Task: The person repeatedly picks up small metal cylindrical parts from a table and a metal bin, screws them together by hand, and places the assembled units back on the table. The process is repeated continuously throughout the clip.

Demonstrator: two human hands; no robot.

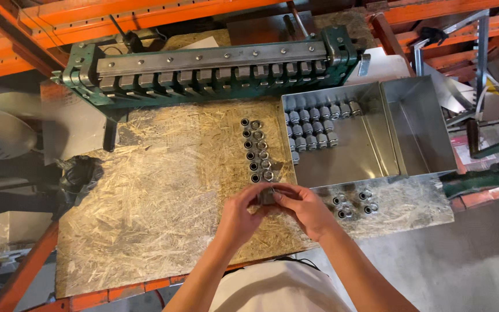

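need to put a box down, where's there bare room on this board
The widest bare patch of board lies left of the fitting rows, below the green machine. The tray's lower half and the right bin are bare too. It is crowded around both hands, which share a small fitting, and at the loose fittings.

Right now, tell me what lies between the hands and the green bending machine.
In the head view, two short rows of metal fittings stand on the chipboard benchtop between them.
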